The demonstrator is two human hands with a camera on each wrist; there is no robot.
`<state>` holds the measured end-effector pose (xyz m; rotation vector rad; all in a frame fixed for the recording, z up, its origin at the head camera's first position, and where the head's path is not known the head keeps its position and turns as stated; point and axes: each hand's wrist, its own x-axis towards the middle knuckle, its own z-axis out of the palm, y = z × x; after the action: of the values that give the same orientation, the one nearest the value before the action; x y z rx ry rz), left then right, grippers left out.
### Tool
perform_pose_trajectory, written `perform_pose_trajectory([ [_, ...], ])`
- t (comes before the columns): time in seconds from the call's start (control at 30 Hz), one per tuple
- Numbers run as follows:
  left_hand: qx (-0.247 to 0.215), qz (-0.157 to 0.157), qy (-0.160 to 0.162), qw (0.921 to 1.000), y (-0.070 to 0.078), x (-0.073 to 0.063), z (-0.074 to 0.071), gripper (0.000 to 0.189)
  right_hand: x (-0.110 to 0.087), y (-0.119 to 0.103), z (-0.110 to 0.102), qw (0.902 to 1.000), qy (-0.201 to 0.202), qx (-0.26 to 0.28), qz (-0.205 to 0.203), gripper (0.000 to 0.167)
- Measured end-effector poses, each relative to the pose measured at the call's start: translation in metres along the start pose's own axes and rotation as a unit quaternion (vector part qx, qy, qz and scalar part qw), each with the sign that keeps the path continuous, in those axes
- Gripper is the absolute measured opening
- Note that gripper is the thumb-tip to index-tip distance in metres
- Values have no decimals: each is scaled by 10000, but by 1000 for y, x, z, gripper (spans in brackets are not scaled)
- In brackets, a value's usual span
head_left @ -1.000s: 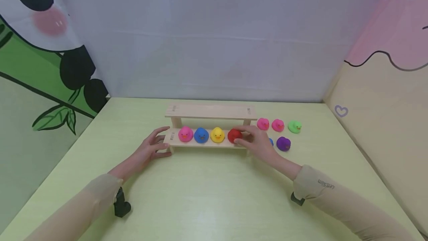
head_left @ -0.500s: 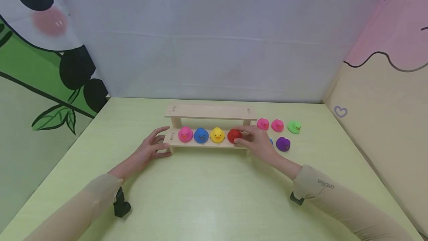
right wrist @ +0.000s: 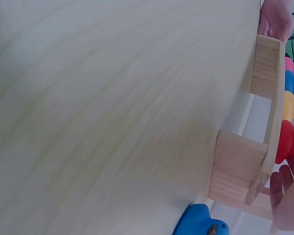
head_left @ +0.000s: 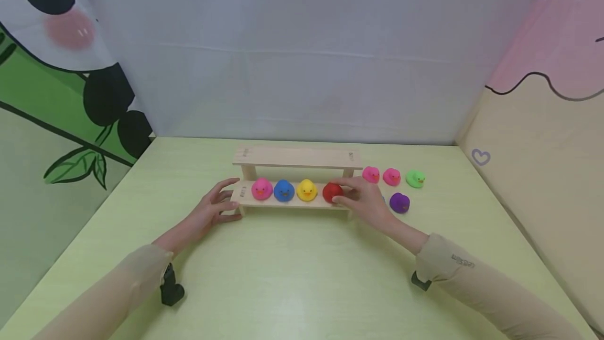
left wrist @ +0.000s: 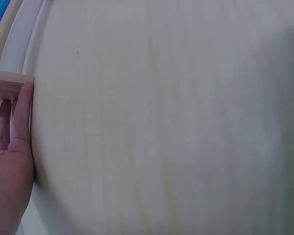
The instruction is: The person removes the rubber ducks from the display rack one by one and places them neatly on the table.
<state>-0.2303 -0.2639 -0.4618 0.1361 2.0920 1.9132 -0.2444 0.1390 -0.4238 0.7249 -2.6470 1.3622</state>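
A two-tier wooden stand (head_left: 297, 157) bears a row on its lower step: a pink rubber duck (head_left: 261, 189), a blue one, a yellow duck (head_left: 307, 190) and a red rubber duck (head_left: 332, 193). My right hand (head_left: 365, 201) pinches the red duck between thumb and fingers at the step's right end. At the left end, my left hand (head_left: 207, 211) rests against the stand. The left wrist view shows its fingers (left wrist: 21, 115) fairly straight, touching the wood. In the right wrist view the red duck (right wrist: 288, 142) is partly covered by my fingers (right wrist: 280, 183).
Right of the stand lie two pink ducks (head_left: 391, 177), a green duck (head_left: 416, 179) and a purple duck (head_left: 399, 203). Another blue duck (right wrist: 198, 221) sits on the table by the stand, mostly behind my right hand in the head view. A pale curtain (head_left: 302, 67) hangs behind the table.
The red duck has shifted very slightly to the right along the step, with my right hand on it. My left hand and the other ducks have stayed put.
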Motion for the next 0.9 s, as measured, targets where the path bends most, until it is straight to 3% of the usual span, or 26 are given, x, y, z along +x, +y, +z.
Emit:
perform_pose_trajectory([
  [0.37,-18,15,2,10000,1,-1,1,70,-7,-1,-7,9995,96,-280,-81,44],
  [0.9,45,-84,58,9999,1,1,0,71,-18,7,-25,9967,264,-731,218,44],
])
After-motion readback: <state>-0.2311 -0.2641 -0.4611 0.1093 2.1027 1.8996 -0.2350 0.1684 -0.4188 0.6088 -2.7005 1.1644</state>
